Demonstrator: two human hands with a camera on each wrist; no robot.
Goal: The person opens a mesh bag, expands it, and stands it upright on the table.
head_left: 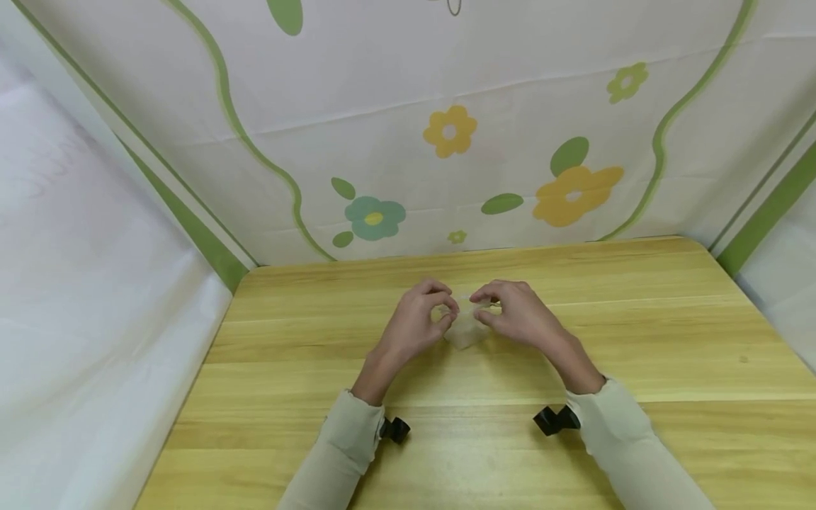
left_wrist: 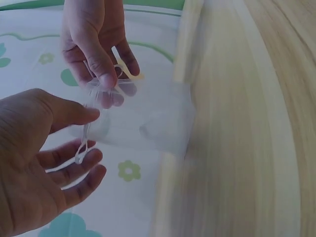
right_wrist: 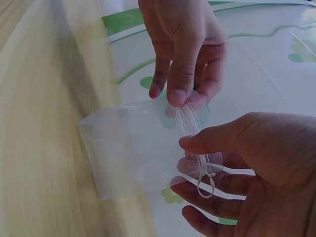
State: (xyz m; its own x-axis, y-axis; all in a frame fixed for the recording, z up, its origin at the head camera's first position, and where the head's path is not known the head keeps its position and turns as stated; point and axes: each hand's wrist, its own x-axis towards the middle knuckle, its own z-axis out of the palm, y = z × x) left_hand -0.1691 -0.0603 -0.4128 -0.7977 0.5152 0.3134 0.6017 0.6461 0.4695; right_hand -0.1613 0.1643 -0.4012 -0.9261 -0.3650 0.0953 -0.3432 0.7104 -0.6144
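Observation:
A small sheer white drawstring pouch (head_left: 464, 336) hangs between both hands over the middle of the table, its see-through body sagging below the fingers. At one end of the gathered mouth, my left hand (head_left: 416, 320) pinches the fabric between thumb and fingers. The opposite end is pinched by my right hand (head_left: 518, 312). In the right wrist view, a thin white cord loop (right_wrist: 206, 187) dangles by the right fingers, and the pouch's flat bottom (right_wrist: 94, 163) points away from the hands. Another cord loop (left_wrist: 81, 152) shows beside the left fingers in the left wrist view.
The wood-grain table (head_left: 287, 397) stretches around both hands. Behind it stands a white cloth wall (head_left: 382, 163) printed with flowers and leaves. White cloth panels flank both sides. Small black wrist devices (head_left: 556, 421) sit at the sleeve cuffs.

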